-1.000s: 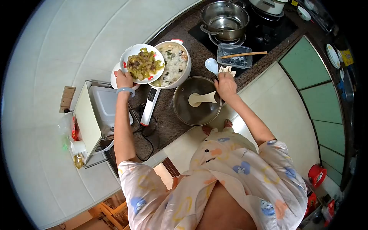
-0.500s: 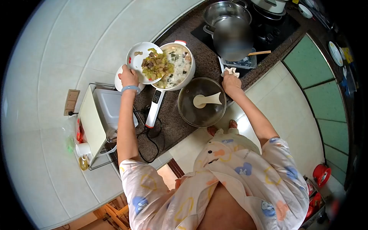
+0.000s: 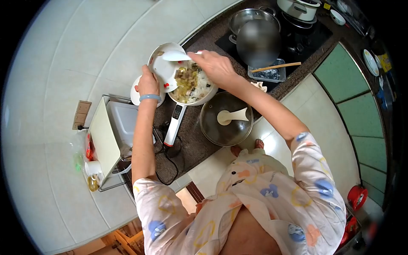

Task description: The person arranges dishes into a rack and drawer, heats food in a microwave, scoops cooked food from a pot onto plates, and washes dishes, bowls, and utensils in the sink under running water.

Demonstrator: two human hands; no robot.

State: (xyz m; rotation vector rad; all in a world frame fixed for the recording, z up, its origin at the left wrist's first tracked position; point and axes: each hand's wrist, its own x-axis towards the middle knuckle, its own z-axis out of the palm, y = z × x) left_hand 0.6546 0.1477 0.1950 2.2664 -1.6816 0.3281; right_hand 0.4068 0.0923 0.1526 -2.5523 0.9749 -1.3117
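My left hand (image 3: 148,83), with a pale blue bangle at the wrist, grips the edge of a white plate (image 3: 159,70) with red marks. The plate is tilted over a white electric pot (image 3: 214,94), and only a few scraps cling to it. Closed around a white spoon (image 3: 176,55), my right hand (image 3: 216,68) holds its pale end at the plate's upper part. Chopped greens with brown pieces (image 3: 187,80) lie on the rice porridge (image 3: 203,86) in the pot. My right hand and forearm hide the pot's far right rim.
A glass lid (image 3: 212,123) with a cream knob lies right of the pot handle. Behind are a crumpled cloth (image 3: 259,86), a plastic box (image 3: 270,74) with chopsticks across it, and a steel pot (image 3: 250,19) on the hob. A cord (image 3: 168,170) trails at left near a rack.
My right hand has moved left from the cloth at the counter edge to the plate, now with a white spoon. The plate is tipped more steeply, and its greens have slid into the pot.
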